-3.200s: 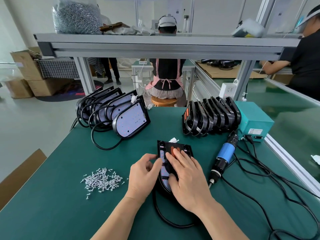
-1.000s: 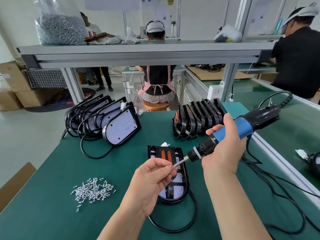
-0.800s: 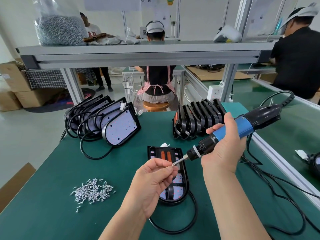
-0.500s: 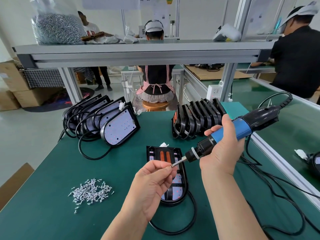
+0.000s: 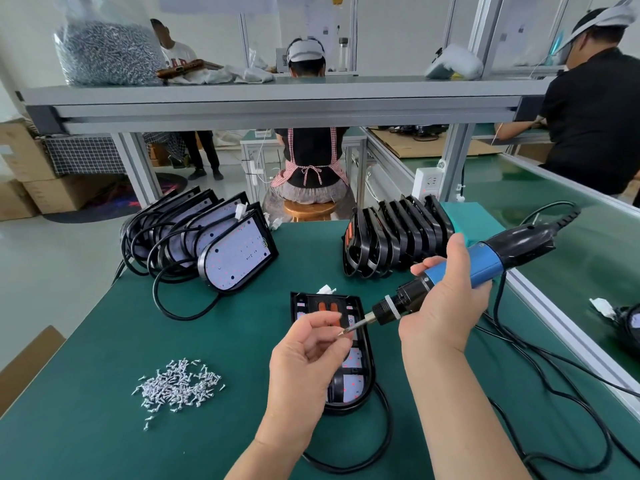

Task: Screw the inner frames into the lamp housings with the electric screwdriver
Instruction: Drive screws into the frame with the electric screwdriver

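Note:
A black lamp housing [image 5: 360,386] with its inner frame fitted lies flat on the green table, cable looping below it. My right hand [image 5: 440,306] grips the blue and black electric screwdriver [image 5: 485,263], held above the housing with its bit pointing down and left. My left hand [image 5: 308,355] is raised over the housing, fingertips pinched together right at the bit's tip; the screw itself is too small to make out. A heap of small silver screws [image 5: 178,384] lies at the left.
A row of lamp housings [image 5: 207,237] with cables leans at the back left. A stack of black inner frames [image 5: 391,237] stands at the back right beside a teal box [image 5: 474,221]. Screwdriver cables [image 5: 554,382] trail across the right. Other people work beyond the shelf.
Since 3.2 s ago both hands left the housing; my right hand picked up the screwdriver. Over the last second the bit tip and my left fingertips stayed together, barely moving.

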{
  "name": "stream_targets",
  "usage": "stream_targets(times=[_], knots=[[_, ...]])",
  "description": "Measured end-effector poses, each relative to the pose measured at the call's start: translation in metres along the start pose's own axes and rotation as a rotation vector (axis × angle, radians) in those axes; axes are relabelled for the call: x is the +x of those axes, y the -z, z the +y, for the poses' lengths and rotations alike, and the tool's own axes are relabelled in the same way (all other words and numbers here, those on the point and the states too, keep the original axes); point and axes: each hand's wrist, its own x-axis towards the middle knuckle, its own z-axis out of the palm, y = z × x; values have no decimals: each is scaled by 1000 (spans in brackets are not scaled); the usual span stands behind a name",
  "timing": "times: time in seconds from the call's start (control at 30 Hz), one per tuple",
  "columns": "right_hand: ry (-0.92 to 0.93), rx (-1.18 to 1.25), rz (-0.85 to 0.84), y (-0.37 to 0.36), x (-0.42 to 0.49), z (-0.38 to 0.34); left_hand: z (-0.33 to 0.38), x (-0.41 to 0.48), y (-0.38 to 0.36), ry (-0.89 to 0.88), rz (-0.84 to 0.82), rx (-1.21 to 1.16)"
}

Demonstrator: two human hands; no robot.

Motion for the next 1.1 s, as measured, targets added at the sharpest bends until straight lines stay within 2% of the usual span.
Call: stream_targets(times=[0.1, 0.17, 0.2, 0.27, 0.33, 0.4, 0.5, 0.77, 1.1], knots=[[14, 4, -6, -3, 6, 0, -2, 6, 11, -73, -3, 179], [43, 1, -20, -6, 11, -1, -2, 15, 21, -153, 131, 398], [63, 2, -28, -8, 15, -2, -2, 22, 26, -131, 208, 496], [98, 1, -50, -12, 21, -3, -1, 39, 32, 82, 240, 634], [144, -19, -81, -17, 27, -3, -3, 54, 31, 306, 114, 696], [202, -45, -111, -23, 33, 0, -5, 63, 25, 396, 22, 699], [282, -109, -162, -32, 41, 7, -7, 65, 22, 412, -23, 694], [300, -263, -248, -37, 51, 42, -12, 55, 24, 429, 17, 501], [299, -332, -280, -38, 57, 62, -16, 58, 24, 427, 25, 477]])
